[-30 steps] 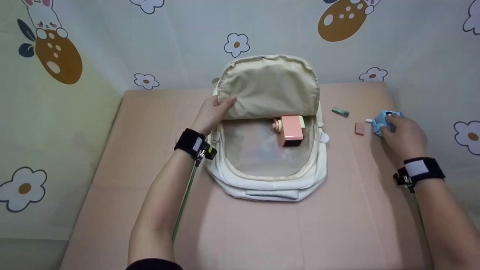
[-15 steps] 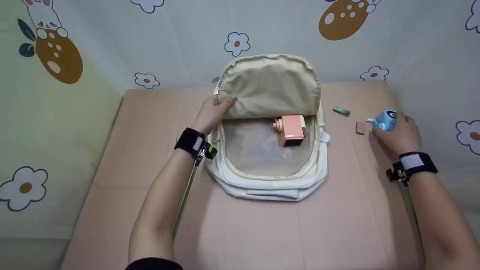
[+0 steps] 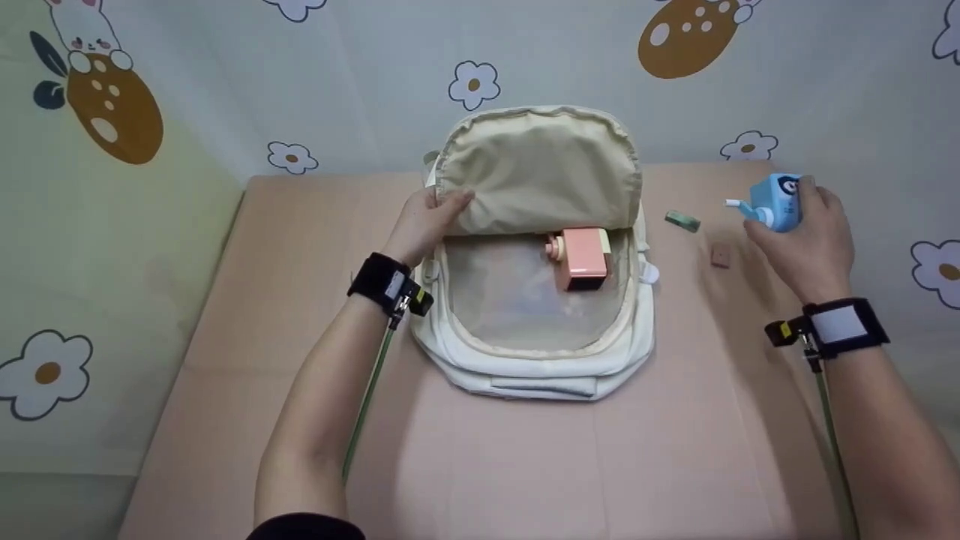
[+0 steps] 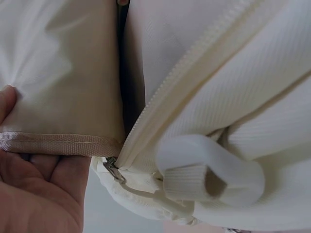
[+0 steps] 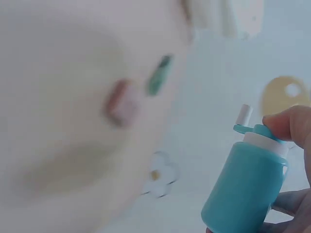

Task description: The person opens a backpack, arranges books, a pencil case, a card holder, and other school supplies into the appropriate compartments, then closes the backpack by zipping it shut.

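A cream backpack (image 3: 540, 367) lies unzipped on the table, its flap (image 3: 540, 172) folded up toward the wall. My left hand (image 3: 422, 229) pinches the flap's left edge, with the thumb on the lining and fingers underneath in the left wrist view. At the right, my right hand (image 3: 814, 240) holds a blue hand-crank pencil sharpener (image 3: 772, 201) above the table. Its crank points left, and the right wrist view shows the thumb pressing beside the crank's base on the blue body (image 5: 245, 189). A pink boxy item (image 3: 583, 259) with a side knob lies in the backpack's opening.
Between the backpack and my right hand, a small green block (image 3: 682, 220) and a small pink block (image 3: 720, 256) lie on the table (image 3: 525, 457). A patterned cloth wall (image 3: 375, 82) stands behind. The zipper (image 4: 170, 80) borders the opening.
My right hand has shifted its grip on the blue pencil sharpener and lifted it off the table, up and toward the back. The left hand keeps holding the flap in place.
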Motion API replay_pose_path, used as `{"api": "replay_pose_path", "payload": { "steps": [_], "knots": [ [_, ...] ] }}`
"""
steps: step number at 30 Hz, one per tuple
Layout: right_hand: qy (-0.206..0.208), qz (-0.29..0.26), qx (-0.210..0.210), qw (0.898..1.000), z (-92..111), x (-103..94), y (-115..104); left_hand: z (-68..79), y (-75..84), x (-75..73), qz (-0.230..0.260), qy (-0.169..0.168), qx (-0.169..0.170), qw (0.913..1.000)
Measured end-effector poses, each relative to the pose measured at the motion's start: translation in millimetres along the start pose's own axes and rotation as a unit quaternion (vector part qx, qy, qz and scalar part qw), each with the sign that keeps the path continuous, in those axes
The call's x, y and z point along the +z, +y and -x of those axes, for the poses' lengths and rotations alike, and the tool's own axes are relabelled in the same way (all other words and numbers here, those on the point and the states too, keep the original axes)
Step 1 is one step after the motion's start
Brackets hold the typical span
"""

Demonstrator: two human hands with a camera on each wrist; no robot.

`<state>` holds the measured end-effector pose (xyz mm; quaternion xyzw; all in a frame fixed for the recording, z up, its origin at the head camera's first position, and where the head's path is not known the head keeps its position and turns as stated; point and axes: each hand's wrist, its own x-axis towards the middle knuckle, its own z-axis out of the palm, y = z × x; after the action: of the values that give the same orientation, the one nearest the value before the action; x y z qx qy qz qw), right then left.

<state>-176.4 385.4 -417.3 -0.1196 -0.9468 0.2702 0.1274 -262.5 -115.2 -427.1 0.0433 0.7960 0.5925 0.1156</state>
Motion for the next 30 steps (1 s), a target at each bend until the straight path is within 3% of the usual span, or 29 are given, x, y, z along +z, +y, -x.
{"api": "replay_pose_path", "payload": {
  "steps": [4, 8, 13, 17, 23, 30],
  "knots": [
    [0.038, -0.033, -0.070, 0.996, 17.6, -4.3, -47.4, -0.2, -0.7, -1.4, 0.001, 0.002, 0.000, 1.0000],
    [0.032, -0.051, -0.150, 0.987, 42.5, -2.7, -95.3, -0.9, 0.0, -1.8, 0.009, -0.002, 0.005, 0.9999],
    [0.002, -0.067, -0.282, 0.957, 73.7, 15.3, -142.1, -1.5, 1.7, -1.7, 0.010, -0.007, 0.003, 0.9999],
    [-0.045, -0.064, -0.346, 0.935, 90.3, 38.9, -171.5, -1.7, 1.8, -1.4, 0.010, -0.007, -0.004, 0.9999],
    [-0.095, -0.020, -0.387, 0.917, 97.3, 81.5, -201.5, -0.7, 0.7, -1.1, 0.019, -0.001, 0.007, 0.9998],
    [-0.153, 0.050, -0.376, 0.912, 102.0, 122.7, -216.5, -0.6, -0.1, 0.0, 0.029, 0.001, 0.016, 0.9995]
  ]
}}
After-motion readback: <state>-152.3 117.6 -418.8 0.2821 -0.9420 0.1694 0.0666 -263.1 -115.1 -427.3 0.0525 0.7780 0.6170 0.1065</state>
